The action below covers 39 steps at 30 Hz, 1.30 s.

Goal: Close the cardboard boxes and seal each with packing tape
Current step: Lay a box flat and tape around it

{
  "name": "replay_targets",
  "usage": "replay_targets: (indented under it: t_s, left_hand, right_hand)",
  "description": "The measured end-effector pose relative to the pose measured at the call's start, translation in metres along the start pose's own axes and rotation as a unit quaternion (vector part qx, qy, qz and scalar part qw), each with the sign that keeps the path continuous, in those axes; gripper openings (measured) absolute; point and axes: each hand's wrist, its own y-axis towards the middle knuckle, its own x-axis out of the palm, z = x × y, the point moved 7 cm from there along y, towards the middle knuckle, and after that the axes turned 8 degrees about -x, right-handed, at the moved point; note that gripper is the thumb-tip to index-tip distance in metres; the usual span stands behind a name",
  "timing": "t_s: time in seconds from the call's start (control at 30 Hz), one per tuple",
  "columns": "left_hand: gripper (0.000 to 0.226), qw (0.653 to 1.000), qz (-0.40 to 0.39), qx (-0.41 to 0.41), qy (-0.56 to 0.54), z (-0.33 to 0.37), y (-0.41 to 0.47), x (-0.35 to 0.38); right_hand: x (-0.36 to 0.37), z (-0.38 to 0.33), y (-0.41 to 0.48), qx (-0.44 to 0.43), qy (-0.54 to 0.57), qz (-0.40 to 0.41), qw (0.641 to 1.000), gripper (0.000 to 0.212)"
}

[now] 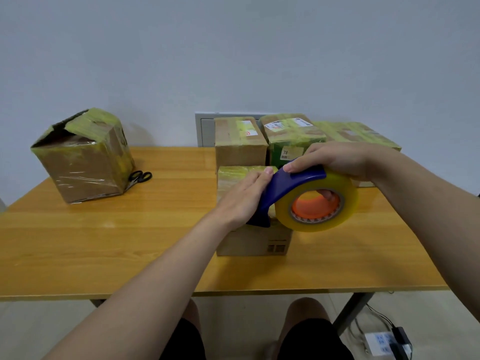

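A small cardboard box stands in the middle of the wooden table, its top covered in yellowish tape. My left hand lies flat on that top with straight fingers. My right hand grips a tape dispenser with a blue handle and a big roll of clear yellowish packing tape on an orange core. A fingertip shows inside the core. The dispenser's blue end sits on the box's top by my left wrist.
Three taped boxes stand in a row at the back: a brown box, a green box and a third box. A larger box with a partly open top flap stands at the left, black scissors beside it. A power strip lies on the floor.
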Motion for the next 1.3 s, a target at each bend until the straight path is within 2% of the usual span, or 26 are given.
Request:
replay_targets:
  t_s: [0.2,0.33,0.4,0.5,0.6,0.83,1.03,1.1,1.23,1.3]
  left_hand:
    - [0.055,0.998,-0.068,0.001,0.014,-0.012,0.004,0.009]
    - [0.082,0.991,-0.027,0.011,0.131,-0.009,0.011,0.016]
    - [0.093,0.99,-0.02,-0.002,0.14,-0.009,0.013,0.017]
    - [0.103,0.981,-0.004,-0.016,0.195,-0.01,0.014,0.019]
    - [0.1,0.958,0.019,-0.02,0.286,-0.006,0.014,0.025]
    - [0.102,0.954,0.038,-0.04,0.295,-0.004,0.011,0.025]
    - [0.099,0.941,0.041,-0.026,0.334,-0.003,0.01,0.027]
    - [0.099,0.938,0.045,-0.023,0.343,-0.002,0.009,0.027]
    - [0.1,0.938,0.035,-0.026,0.343,-0.002,0.009,0.027]
    - [0.1,0.939,0.022,-0.028,0.343,-0.003,0.01,0.027]
  right_hand:
    - [-0.019,0.024,-0.015,0.036,0.009,-0.005,0.999,0.028]
    - [-0.041,0.039,-0.035,0.052,-0.007,0.012,0.999,0.022]
    - [-0.044,0.04,-0.04,0.044,-0.014,0.017,0.999,0.022]
    - [-0.047,0.04,-0.039,0.047,-0.039,0.031,0.998,0.031]
    - [-0.05,0.041,-0.039,0.063,-0.058,0.036,0.996,0.049]
    - [-0.051,0.04,-0.041,0.07,-0.075,0.034,0.994,0.033]
    - [-0.047,0.029,-0.036,0.086,-0.134,0.035,0.987,0.057]
    - [-0.048,0.028,-0.035,0.086,-0.143,0.041,0.985,0.057]
    - [-0.048,0.026,-0.035,0.081,-0.162,0.048,0.982,0.045]
    - [-0.048,0.023,-0.036,0.078,-0.177,0.054,0.98,0.047]
